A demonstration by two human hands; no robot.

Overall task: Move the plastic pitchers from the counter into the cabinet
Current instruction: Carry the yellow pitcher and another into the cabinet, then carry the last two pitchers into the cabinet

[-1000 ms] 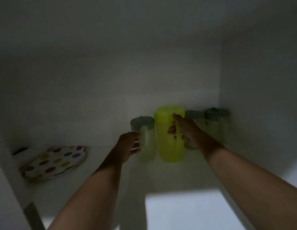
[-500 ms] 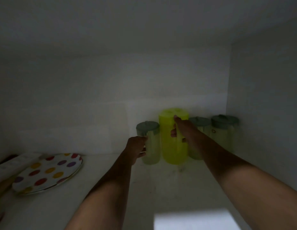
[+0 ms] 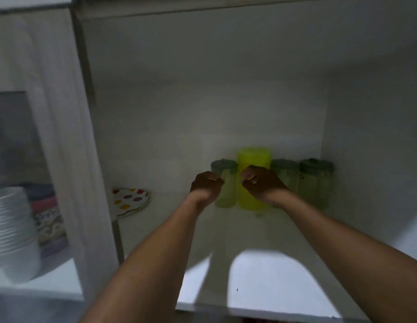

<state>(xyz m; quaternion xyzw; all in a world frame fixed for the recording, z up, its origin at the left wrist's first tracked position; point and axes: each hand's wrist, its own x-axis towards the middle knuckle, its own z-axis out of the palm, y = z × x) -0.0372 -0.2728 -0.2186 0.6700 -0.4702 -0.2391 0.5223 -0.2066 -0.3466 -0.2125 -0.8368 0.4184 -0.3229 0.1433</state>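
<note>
Along the back edge of the cabinet shelf (image 3: 261, 229), toward its right rear corner, four plastic pitchers are standing upright in a row: a pale pitcher with a grey-green lid (image 3: 225, 183), a taller bright yellow-green pitcher (image 3: 253, 159), then two more green-lidded pitchers (image 3: 285, 173) (image 3: 315, 180) nearest the right wall. The left hand (image 3: 206, 185) is hovering in front of the pale pitcher, fingers curled loosely inward and gripping nothing (contact with it is too blurred to judge). The right hand (image 3: 261, 183) is hanging before the yellow-green pitcher, fingers likewise half-curled and empty. A polka-dot plate (image 3: 129, 201) is lying at the shelf's left rear corner. White bowls (image 3: 12, 229) are sitting stacked in the neighbouring compartment.
</note>
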